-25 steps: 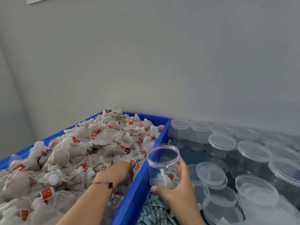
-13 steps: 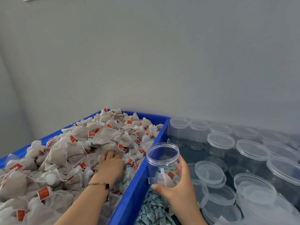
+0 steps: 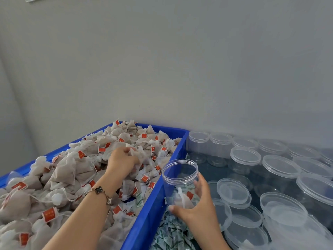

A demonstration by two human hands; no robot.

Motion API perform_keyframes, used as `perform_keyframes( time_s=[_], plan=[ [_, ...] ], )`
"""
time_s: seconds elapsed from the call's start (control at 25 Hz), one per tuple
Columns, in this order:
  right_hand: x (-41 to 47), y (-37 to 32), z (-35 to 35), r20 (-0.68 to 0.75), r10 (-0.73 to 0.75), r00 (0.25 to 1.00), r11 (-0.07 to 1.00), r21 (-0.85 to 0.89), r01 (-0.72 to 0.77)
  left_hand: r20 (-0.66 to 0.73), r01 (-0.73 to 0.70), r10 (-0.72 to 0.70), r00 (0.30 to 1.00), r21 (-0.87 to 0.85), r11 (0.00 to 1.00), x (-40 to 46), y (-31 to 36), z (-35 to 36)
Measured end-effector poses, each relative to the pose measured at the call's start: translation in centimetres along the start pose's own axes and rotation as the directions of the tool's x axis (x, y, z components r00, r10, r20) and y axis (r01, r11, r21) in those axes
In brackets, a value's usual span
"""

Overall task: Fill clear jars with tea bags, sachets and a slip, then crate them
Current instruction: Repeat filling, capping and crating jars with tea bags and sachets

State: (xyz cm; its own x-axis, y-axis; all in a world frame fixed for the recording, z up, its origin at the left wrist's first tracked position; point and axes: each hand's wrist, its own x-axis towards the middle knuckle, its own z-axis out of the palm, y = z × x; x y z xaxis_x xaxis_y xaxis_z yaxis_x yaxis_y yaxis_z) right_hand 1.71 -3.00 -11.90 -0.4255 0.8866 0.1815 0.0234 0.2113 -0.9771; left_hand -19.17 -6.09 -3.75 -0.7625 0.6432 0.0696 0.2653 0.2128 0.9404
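A blue crate [image 3: 144, 219] on the left is heaped with beige tea bags [image 3: 72, 170] bearing red tags. My left hand [image 3: 122, 161] reaches into the heap and its fingers pinch a tea bag [image 3: 137, 154] near the pile's middle. My right hand [image 3: 196, 208] grips the lower part of an open clear jar [image 3: 180, 179], upright just right of the crate's wall. A tea bag or two lie at the jar's bottom. Small green-and-white sachets [image 3: 171, 235] lie in a pile under the jar.
Several clear jars with lids [image 3: 245, 157] stand on the right, back to the grey wall. Loose clear lids [image 3: 233, 190] lie stacked right of my right hand. The crate's right wall separates the tea bags from the jars.
My left hand has moved farther back across the tea bag heap and closed its fingers on a bag. The right hand and jar have stayed in place.
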Motion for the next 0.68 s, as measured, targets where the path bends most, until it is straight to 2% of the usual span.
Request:
perform_keyframes(
  time_s=[0.08, 0.12, 0.2, 0.24, 0.28, 0.36, 0.44, 0.48, 0.56, 0.6, 0.68],
  plan=[
    [0.0, 0.0, 0.0, 0.0, -0.004, 1.0, 1.0, -0.009, 0.004, -0.021, 0.061, -0.067, 0.998, -0.216, 0.975, -0.1, 0.6, -0.2],
    [-0.1, -0.1, 0.0, -0.001, -0.005, 1.0, 1.0, -0.015, 0.005, -0.014, 0.091, -0.104, 0.994, -0.375, 0.923, -0.2, 1.0, -0.5],
    [-0.1, -0.3, 0.0, -0.005, -0.009, 1.0, 1.0, -0.014, 0.009, 0.072, 0.167, -0.16, 0.984, -0.667, 0.726, -0.6, 2.0, -0.8],
    [-0.1, -0.3, 0.0, -0.004, -0.012, 1.0, 1.0, -0.012, 0.012, 0.129, 0.21, -0.172, 0.977, -0.749, 0.628, -0.9, 2.5, -1.0],
    [-0.1, -0.4, 0.0, -0.001, -0.016, 1.0, 1.0, -0.011, 0.016, 0.188, 0.254, -0.172, 0.967, -0.779, 0.574, -1.4, 3.0, -1.0],
    [-0.2, -0.2, 0.0, 0.012, -0.028, 1.0, 1.0, -0.013, 0.028, 0.304, 0.32, -0.132, 0.943, -0.726, 0.608, -2.5, 3.8, -0.6],
    [-0.2, 0.0, 0.0, 0.018, -0.038, 0.999, 0.999, -0.005, 0.038, 0.441, 0.308, -0.02, 0.897, -0.593, 0.744, -3.7, 4.7, -0.3],
    [-0.2, 0.1, 0.0, 0.016, -0.043, 0.999, 0.999, -0.001, 0.043, 0.525, 0.26, 0.054, 0.85, -0.506, 0.822, -4.2, 5.1, -0.2],
    [0.0, 0.3, 0.1, 0.005, -0.048, 0.999, 0.999, -0.001, 0.048, 0.633, 0.073, 0.134, 0.762, -0.289, 0.955, -5.2, 5.6, 0.2],
    [0.0, 0.4, 0.2, -0.001, -0.046, 0.999, 0.999, 0.0, 0.046, 0.64, -0.032, 0.132, 0.756, -0.166, 0.986, -5.6, 5.6, 0.5],
    [0.2, 0.6, 0.2, -0.016, -0.041, 0.999, 0.999, 0.018, 0.041, 0.605, -0.181, 0.127, 0.786, 0.029, 0.983, -6.1, 5.6, 1.3]
  ],
)
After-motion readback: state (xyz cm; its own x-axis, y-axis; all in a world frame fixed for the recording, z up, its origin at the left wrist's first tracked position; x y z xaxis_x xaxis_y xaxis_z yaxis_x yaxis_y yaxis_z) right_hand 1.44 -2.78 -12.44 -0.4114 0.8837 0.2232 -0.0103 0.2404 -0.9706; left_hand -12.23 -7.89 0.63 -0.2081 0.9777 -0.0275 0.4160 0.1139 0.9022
